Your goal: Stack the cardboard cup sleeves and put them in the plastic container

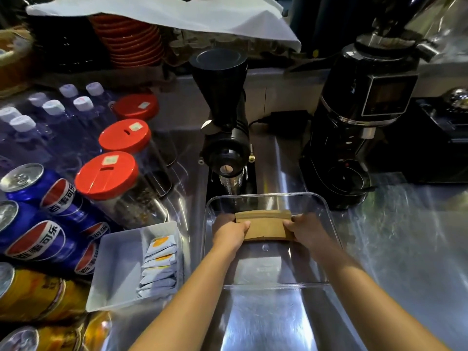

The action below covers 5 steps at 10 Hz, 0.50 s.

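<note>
Stack of flat brown cardboard cup sleeves (263, 225) — edges aligned, lying level — inside the clear rectangular plastic container (326, 209), toward its far end.

Plain tan-brown cardboard cup sleeves (263, 225), unprinted, are showing against a clear, colourless plastic container (326, 214). The counter (405, 249) is gleaming silver with white streaks of glare. Three round jar lids (107, 174) are glowing bright red, each bearing a small pale sticker. Cola cans (54, 198) are showing deep blue with red-and-white bands and white lettering; other cans (38, 295) are shining golden yellow. A white tray (114, 262) is holding pale grey sachets (159, 259) marked with orange circles. Two grinders (222, 102) are standing glossy black. A white cloth (164, 11) is draping over orange-red stacked saucers (131, 39).
</note>
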Available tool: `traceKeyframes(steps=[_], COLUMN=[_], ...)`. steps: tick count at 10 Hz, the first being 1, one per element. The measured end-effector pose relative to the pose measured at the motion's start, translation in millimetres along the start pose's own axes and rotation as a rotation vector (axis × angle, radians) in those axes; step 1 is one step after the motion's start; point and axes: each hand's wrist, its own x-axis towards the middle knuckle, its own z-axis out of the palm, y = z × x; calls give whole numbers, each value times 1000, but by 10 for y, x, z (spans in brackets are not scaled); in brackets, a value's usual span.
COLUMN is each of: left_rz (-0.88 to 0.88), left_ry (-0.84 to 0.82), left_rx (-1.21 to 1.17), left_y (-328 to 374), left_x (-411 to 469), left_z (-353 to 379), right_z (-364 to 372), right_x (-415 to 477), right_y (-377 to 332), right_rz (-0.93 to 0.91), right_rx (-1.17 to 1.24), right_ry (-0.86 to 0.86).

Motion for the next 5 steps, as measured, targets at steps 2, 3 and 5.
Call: traceKeyframes(steps=[2,3,5], left_rz=[38,40,143], left_ry=[35,25,62], left_rx=[165,296,305], left_y=[21,56,147], left_x=[41,48,-140], left_z=[6,2,-93], right_z=[34,25,-41], right_x=[56,11,-194], right_y=[-16,-12,-185], right_rz=[20,15,-130], right_rx=[-173,-127,-270], right_ry=[0,3,145])
